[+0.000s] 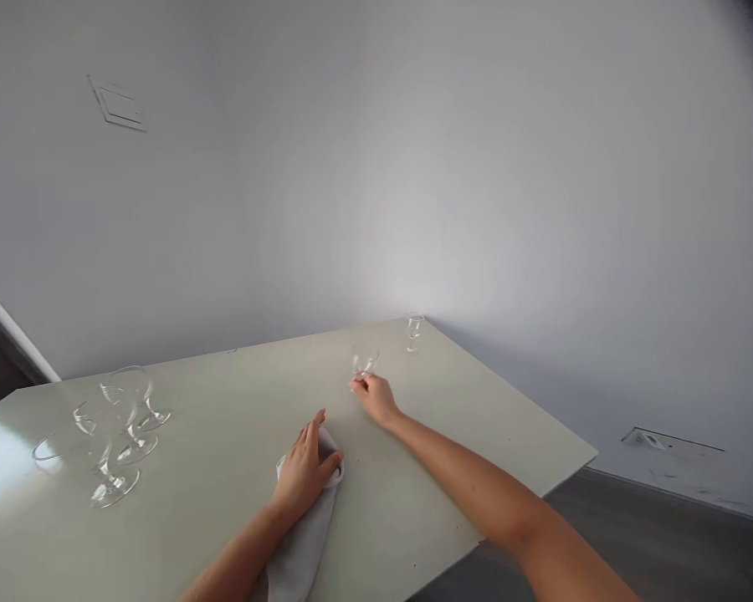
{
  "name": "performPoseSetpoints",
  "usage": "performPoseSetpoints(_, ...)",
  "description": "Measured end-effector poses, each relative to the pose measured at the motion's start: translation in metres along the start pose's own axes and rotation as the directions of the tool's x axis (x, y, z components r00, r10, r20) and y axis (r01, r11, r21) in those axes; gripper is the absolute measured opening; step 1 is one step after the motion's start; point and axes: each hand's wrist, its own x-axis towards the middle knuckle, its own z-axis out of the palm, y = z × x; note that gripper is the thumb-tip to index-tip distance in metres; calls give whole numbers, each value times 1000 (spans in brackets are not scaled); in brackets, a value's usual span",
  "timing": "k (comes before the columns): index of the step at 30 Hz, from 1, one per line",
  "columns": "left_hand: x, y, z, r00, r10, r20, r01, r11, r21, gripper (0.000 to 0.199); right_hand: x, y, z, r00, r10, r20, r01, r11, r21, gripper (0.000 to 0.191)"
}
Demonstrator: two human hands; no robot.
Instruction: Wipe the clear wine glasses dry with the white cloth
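- Head view, looking fwd + down over a pale tabletop set against a grey wall; both forearms reach in from the near edge
- L hand: fingers loosely spread, pressing down on a grey cloth, no pinch; cloth is bunched under the palm + trails toward the near edge, prob pinned by hand's weight rather than lifted
- R hand: fingertips + thumb pinch a small stemmed glass low down, near mid-tabletop; glass leans a bit, bowl up + clear of fingers, foot hidden by hand, so can't tell if it touches the surface
- Hands well apart, each on its own thing, cloth + glass not touching
- Second small glass stands upright at far corner, away from both hands, apparently on its foot
- Three larger stemmed glasses sit close together by left edge, overlapping in view, out of the forearms' way
- Glare lies on tabletop near left edge, partly washing out the lowest glass
- Wall plate high up left; floor socket plate low right, beyond the tabletop's right corner
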Motion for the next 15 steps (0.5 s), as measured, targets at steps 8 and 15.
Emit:
performPoseSetpoints(8,0,-1,0,997,-31,71,25,996,91,39,69,71,-41,915,376,-148,-403,879,-256,19)
performPoseSetpoints(15,0,-1,-2,995,-5,98,-3,996,87,39,96,86,-41,881,445,-163,-473,840,-265,29)
